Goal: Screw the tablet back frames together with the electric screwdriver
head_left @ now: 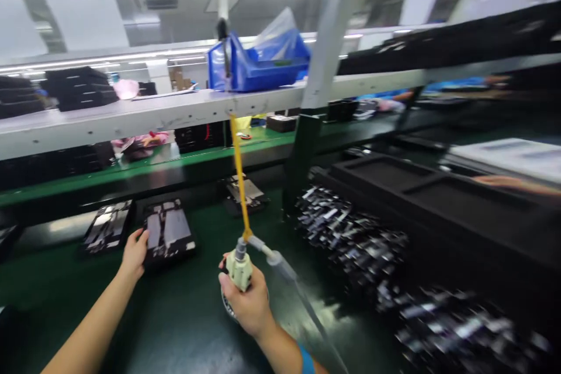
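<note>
Screwdriver in right hand's grip; left hand touches black tray.

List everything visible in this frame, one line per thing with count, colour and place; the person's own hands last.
Handheld tool: one, cream body, hung on a yellow cord, clear hose at its side, centre foreground.
Flat parts in dark trays: about three visible, dark with shiny faces, on the green belt.
Small shiny parts: a blurred heap, count unclear, right of centre.
Black moulded tray: one, right.
Blue bin: one, on the white shelf.
Black stacks: several, shelf left.
Another person's hand: one, far right.
Left hand: touching the tray's edge.
Right hand: gripping the tool.
</note>
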Action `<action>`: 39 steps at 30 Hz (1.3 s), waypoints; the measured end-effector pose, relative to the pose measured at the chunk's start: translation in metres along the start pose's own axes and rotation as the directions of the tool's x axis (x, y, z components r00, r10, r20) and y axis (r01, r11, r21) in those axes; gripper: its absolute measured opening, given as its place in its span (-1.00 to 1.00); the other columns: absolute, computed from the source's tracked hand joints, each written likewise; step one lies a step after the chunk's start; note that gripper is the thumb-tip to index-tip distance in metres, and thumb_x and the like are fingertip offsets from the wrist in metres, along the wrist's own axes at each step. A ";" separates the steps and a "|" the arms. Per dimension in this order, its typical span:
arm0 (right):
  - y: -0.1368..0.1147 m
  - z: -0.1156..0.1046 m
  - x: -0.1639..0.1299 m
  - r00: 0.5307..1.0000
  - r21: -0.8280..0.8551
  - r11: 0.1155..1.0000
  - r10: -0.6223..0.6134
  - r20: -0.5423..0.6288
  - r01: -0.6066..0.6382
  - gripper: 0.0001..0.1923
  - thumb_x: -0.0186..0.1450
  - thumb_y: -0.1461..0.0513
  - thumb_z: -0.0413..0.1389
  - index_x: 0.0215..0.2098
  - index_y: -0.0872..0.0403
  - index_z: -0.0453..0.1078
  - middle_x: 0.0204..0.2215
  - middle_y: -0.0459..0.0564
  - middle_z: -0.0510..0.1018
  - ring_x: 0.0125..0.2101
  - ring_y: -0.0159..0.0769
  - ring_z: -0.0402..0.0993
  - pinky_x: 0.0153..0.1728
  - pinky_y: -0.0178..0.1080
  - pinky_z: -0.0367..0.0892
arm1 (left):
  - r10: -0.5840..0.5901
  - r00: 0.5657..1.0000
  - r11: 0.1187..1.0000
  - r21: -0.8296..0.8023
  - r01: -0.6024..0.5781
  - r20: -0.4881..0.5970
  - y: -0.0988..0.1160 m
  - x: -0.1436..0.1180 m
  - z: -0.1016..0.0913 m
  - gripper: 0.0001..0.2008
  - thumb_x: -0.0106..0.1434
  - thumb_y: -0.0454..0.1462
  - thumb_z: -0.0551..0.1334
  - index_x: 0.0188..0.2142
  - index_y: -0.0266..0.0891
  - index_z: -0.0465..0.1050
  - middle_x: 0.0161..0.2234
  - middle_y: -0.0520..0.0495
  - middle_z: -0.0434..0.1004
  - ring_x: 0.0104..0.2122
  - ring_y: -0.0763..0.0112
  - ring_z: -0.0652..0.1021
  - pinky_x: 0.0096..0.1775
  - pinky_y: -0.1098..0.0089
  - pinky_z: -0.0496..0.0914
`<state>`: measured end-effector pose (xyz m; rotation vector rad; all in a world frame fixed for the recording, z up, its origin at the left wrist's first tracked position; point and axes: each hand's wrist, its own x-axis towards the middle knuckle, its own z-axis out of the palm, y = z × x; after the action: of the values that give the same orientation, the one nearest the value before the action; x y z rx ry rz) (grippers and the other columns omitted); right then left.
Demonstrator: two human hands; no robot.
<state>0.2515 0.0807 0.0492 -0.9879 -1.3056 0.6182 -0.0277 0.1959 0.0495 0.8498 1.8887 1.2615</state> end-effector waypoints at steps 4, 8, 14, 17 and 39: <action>-0.006 0.003 0.002 0.997 0.028 1.000 0.008 0.071 -0.010 -0.89 0.22 0.19 0.22 -0.29 0.03 0.49 -0.44 -0.07 0.58 -0.46 -0.29 0.51 -0.37 -0.26 0.50 | -0.083 0.988 0.996 -0.012 0.086 0.131 -0.052 -0.055 -0.050 -0.54 0.43 -0.08 0.19 0.25 -0.15 0.31 -0.22 -0.07 0.63 -0.39 0.34 0.66 -0.37 0.39 0.53; -0.005 0.005 0.003 0.998 0.034 0.999 0.013 0.059 -0.015 -0.87 0.22 0.18 0.22 -0.28 0.06 0.48 -0.43 -0.07 0.58 -0.46 -0.32 0.48 -0.35 -0.26 0.48 | -0.183 0.963 0.979 -0.056 0.197 0.198 -0.104 -0.111 -0.071 -0.37 0.24 0.09 0.31 0.24 -0.02 0.32 -0.25 -0.01 0.63 -0.39 0.23 0.67 -0.40 0.32 0.53; 0.006 0.007 0.002 0.998 0.024 0.999 0.035 0.057 -0.036 -0.84 0.22 0.15 0.26 -0.25 0.03 0.51 -0.36 -0.05 0.62 -0.38 -0.27 0.56 -0.25 -0.21 0.53 | 0.124 0.970 0.956 0.236 -0.173 0.208 -0.115 -0.145 -0.093 -0.28 0.18 0.24 0.27 0.12 -0.21 0.44 -0.07 -0.19 0.62 -0.08 0.03 0.64 -0.07 0.10 0.56; 0.010 0.007 0.001 0.996 0.075 0.994 0.070 0.047 -0.073 -0.82 0.24 0.13 0.28 -0.22 0.01 0.52 -0.32 -0.04 0.62 -0.39 -0.29 0.55 -0.29 -0.21 0.54 | 0.457 0.817 0.730 0.376 -0.570 0.352 -0.100 -0.158 -0.112 -0.49 0.32 0.09 0.27 0.08 -0.19 0.50 0.11 -0.22 0.53 0.12 0.01 0.53 0.17 0.00 0.43; 0.006 0.007 0.001 1.000 0.138 0.990 -0.004 0.015 0.002 -0.79 0.23 0.19 0.30 -0.15 0.00 0.52 -0.29 -0.06 0.65 -0.27 -0.19 0.64 -0.18 -0.05 0.60 | 0.569 0.210 0.361 -0.012 -0.932 0.795 -0.078 -0.174 -0.114 -0.74 0.40 -0.28 0.33 0.07 -0.18 0.54 -0.15 -0.16 0.53 -0.04 0.20 0.53 -0.01 0.13 0.52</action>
<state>0.2462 0.0859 0.0445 -0.8699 -1.2599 0.7054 -0.0398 -0.0261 0.0414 2.4587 1.0113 0.6630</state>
